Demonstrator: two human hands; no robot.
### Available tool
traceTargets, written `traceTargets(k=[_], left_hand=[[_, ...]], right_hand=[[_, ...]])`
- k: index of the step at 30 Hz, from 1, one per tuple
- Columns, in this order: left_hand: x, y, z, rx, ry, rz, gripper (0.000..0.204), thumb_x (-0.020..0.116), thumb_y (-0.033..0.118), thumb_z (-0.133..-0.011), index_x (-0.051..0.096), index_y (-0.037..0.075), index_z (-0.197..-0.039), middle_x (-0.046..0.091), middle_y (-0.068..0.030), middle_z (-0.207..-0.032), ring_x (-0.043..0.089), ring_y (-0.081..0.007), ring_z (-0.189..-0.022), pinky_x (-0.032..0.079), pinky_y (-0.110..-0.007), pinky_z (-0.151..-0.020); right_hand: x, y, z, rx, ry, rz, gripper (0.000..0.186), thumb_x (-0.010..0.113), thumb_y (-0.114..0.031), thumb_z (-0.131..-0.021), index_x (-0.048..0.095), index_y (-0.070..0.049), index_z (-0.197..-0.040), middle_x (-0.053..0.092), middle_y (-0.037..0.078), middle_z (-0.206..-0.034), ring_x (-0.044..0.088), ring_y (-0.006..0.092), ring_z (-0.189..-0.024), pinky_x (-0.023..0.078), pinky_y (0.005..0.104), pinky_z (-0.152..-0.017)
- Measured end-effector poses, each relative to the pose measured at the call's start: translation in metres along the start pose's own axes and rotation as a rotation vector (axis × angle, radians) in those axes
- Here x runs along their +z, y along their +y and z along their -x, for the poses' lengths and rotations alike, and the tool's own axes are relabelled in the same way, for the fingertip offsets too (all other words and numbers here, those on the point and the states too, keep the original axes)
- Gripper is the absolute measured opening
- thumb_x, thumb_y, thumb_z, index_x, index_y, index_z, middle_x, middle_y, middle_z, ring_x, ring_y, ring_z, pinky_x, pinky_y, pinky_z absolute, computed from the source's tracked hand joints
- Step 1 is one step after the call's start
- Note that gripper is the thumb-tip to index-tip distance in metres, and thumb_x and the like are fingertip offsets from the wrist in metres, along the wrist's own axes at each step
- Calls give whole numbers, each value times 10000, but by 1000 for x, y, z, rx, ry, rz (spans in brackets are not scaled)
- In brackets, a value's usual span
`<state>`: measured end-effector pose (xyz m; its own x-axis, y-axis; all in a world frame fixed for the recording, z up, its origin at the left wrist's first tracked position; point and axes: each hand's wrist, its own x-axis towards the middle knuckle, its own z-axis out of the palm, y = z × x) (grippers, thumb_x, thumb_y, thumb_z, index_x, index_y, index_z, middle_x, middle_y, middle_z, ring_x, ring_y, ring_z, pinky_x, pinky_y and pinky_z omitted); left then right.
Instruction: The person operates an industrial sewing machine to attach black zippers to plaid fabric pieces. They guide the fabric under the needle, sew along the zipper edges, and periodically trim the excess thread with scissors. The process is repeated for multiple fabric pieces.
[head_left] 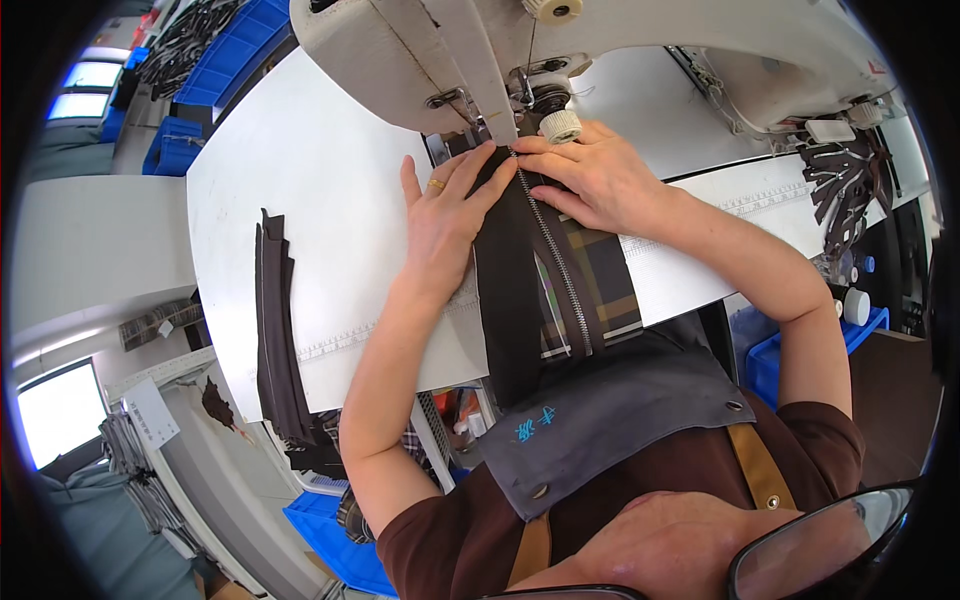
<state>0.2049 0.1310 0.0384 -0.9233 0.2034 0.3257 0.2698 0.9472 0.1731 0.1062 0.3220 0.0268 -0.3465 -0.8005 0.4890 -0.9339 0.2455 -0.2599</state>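
Note:
A metal-toothed zipper [553, 245] on dark tape runs from the sewing machine's presser foot [487, 132] toward my lap. Under it is brown plaid fabric [600, 270], with a dark brown strip [507, 300] along its left side. My left hand [450, 205] lies on the dark strip left of the zipper, fingers stretched and spread, thumb against the zipper's edge. From the right, my right hand [590, 180] has its fingers and thumb closed on the zipper tape just in front of the foot. The needle's tip is hidden.
The white sewing machine [390, 60] fills the top. Dark fabric strips [275, 330] lie on the white table [225, 200] at left. Cut dark pieces [845, 190] hang at right. A blue tray [765, 370] with bottles stands below the table's right side; blue bins [175, 145] are far left.

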Motion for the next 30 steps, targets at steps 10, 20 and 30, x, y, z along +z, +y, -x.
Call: traceTargets(k=[10,20,30], left_hand=[[3,-3,0,25,12,-14,436,621,170,-757,602,195,-1192,559,-11,-1264,527,-201,-1114,188,-630,-1025],[-4,7,0,-74,-21,97,464,703,316,-736,627,186,-1176,538,-76,-1297,488,-237,-1190,142,-621,-1042],[4,3,-7,-101,-16,99,496,695,315,-750,597,194,-1220,526,-73,-1314,472,-247,-1208,141,-604,-1052]], right_hand=[[-1,-1,0,-3,-4,16,317,670,-241,-786,616,-42,-1026,611,39,-1134,538,237,-1030,451,356,-869],[0,7,-4,-20,-81,102,462,635,-319,-816,562,-72,-1200,592,85,-1145,485,293,-1148,378,427,-966],[-7,16,-5,-34,-37,136,434,626,-278,-828,562,-55,-1195,587,104,-1167,542,312,-1025,372,430,-970]])
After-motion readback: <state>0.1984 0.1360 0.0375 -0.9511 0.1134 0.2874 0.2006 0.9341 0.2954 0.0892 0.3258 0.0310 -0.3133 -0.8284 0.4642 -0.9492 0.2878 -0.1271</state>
